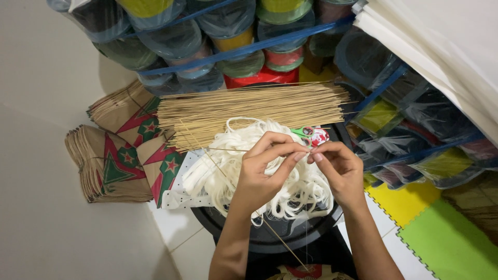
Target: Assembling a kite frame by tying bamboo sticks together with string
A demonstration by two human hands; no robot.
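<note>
1. Along the top and right of the head view, stacked spools of coloured thread in clear wrap [218, 31] hang or lean behind blue straps, with folded white sheets [436, 46] at the upper right.
2. On the floor at lower right lie foam mats [446, 233] in green and yellow.
3. At the left, piles of brown paper kites [111, 161] printed with red and green stars fan out on the pale floor.
4. Above the hands, a thick bundle of thin bamboo sticks [249, 111] lies crosswise.
5. On a round black tray [290, 233] rests a heap of white strips [238, 166], just under both hands.
6. The left hand [262, 171] pinches closed, thumb against forefinger, on a single thin stick [236, 189] that slants from upper left down past the wrist to the lower middle.
7. The right hand [337, 168] is also pinched narrow, its fingertips touching those of the left; what it grips is too fine to tell.
8. Just behind the fingertips sits a small pair of scissors [311, 136] with green and red handles.
</note>
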